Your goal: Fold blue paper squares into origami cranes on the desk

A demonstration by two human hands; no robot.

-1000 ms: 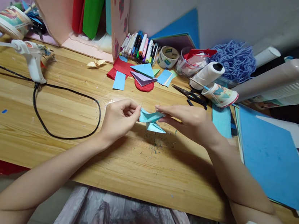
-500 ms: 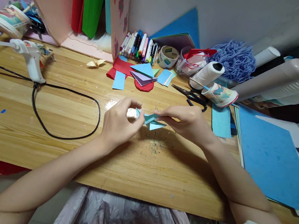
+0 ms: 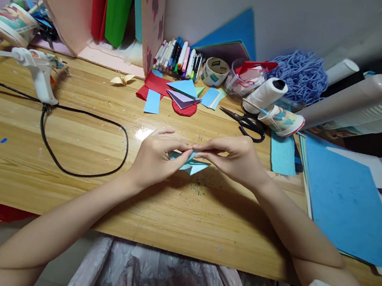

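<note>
A small folded piece of light blue paper [image 3: 193,166] is held between both hands, just above the wooden table. My left hand [image 3: 159,157] pinches its left part between thumb and fingers, covering some of the folds. With thumb and forefinger, my right hand [image 3: 235,160] grips the paper's upper middle edge, its fingertips close to those of my left hand. Pointed flaps of the paper stick out below the fingers. Beyond my right hand lie black-handled scissors [image 3: 245,122].
A white glue gun [image 3: 41,73] with a looped black cord [image 3: 126,146] stands at left. Behind the hands are folded paper pieces [image 3: 182,96], markers [image 3: 178,60], a tape roll [image 3: 215,72] and a paper cup [image 3: 280,120]. Blue paper sheets [image 3: 348,195] lie at right.
My hands have come closer together, fingertips now nearly meeting on the blue paper. The left hand has moved slightly right and covers more of it; the paper sits slightly lower.
</note>
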